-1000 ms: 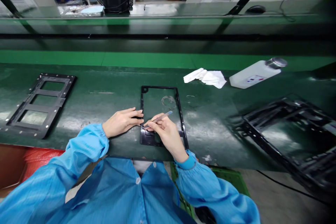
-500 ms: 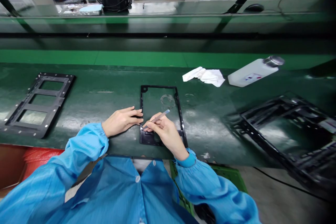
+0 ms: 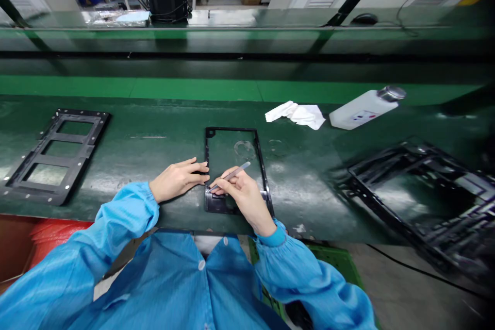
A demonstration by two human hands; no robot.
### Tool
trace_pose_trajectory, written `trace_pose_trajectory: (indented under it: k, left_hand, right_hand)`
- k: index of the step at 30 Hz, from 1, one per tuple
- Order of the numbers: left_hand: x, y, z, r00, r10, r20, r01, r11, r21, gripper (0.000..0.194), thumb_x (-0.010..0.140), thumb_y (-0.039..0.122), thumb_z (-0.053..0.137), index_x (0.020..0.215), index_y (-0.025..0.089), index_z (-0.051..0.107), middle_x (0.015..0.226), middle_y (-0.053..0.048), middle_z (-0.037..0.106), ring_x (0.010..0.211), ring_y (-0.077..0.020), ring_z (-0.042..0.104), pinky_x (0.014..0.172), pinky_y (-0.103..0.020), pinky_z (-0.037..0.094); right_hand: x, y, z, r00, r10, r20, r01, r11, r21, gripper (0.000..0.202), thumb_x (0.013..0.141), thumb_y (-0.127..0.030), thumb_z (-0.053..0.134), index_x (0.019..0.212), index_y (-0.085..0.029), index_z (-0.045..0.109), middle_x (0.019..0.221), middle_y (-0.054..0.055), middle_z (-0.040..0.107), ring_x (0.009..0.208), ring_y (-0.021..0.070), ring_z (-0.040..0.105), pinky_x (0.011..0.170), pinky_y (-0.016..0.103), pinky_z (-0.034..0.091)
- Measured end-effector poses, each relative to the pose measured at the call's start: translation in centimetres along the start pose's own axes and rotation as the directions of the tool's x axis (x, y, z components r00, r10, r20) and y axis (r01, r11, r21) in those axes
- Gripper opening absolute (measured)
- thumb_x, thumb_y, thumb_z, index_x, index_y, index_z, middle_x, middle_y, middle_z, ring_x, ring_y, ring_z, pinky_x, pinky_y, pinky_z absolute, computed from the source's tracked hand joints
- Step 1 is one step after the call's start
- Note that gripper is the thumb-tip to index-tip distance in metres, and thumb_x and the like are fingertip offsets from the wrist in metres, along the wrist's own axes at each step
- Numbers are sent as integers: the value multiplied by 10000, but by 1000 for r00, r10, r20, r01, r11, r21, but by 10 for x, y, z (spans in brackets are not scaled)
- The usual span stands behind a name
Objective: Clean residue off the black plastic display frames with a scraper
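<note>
Farthest left from where I watch, a grey panel lies flat on the green table, well apart from the work. My left hand holds nothing: its fingers are slightly spread, the tips touching the left edge of the small black frame. That frame lies flat on the table in front of me, and I judge those fingertips best used as a light brace, pressing just enough to stop it sliding without bending the thin side.

The thin tool slants down to the frame's lower left, near my left fingers; I can't tell whether its tip touches. My right hand has it pinched between thumb and fingers, like a pen. Here I would favour small finger movements, a shallow angle and gentle force, so that a slip neither scratches the frame nor reaches the bracing fingers.

Beyond, to the right, lie a crumpled white wipe, then a white bottle on its side.
</note>
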State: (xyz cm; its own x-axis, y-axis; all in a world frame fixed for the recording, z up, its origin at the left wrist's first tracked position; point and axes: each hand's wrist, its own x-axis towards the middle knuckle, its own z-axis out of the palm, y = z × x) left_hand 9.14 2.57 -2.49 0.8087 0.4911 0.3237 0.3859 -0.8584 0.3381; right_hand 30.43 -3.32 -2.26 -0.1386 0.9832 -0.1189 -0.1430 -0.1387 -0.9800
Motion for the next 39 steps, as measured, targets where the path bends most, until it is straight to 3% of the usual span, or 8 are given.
trace_pose_trajectory:
  k: [7,16,25,31,39]
  left_hand:
    - [0,0,0,1000,-4,-2,4,1000,-19,251,971,238,460,1119,221,662,1226,-46,649,1211,-166,575,1145,-398,376]
    - [-1,-3,1,1000,11,18,-11,1000,-10,251,976,236,449,1113,219,658,1231,-40,644,1241,-164,550,1159,-397,351]
    - [-1,-2,-1,999,49,24,-50,999,20,263,975,205,441,1127,221,655,1229,-54,642,1252,-172,540,1175,-443,301]
    - [-2,-4,1,999,34,37,-35,999,11,261,979,220,435,1126,213,650,1246,-51,636,1265,-164,527,1182,-430,295]
    - [-2,-3,0,999,28,36,-28,1000,1,271,983,227,425,1129,213,653,1244,-52,635,1262,-167,531,1179,-439,298]
  right_hand:
    - [4,8,0,1000,-7,-26,7,1000,-17,308,794,-407,706,901,-207,498,793,30,710,708,183,703,711,337,589]
    - [1,6,-3,999,-12,44,15,998,-67,277,835,-414,677,902,-202,512,785,31,705,724,189,707,697,321,575]
    - [3,5,-3,996,46,76,-39,995,-92,324,795,-434,714,890,-208,502,745,20,703,664,185,700,653,318,574]
    - [1,2,2,1000,4,3,-4,999,-47,311,801,-430,699,906,-213,502,765,15,704,688,175,703,687,312,579]
    - [1,3,1,1000,-2,10,3,998,-61,329,792,-437,708,905,-211,496,736,10,692,682,187,704,675,325,579]
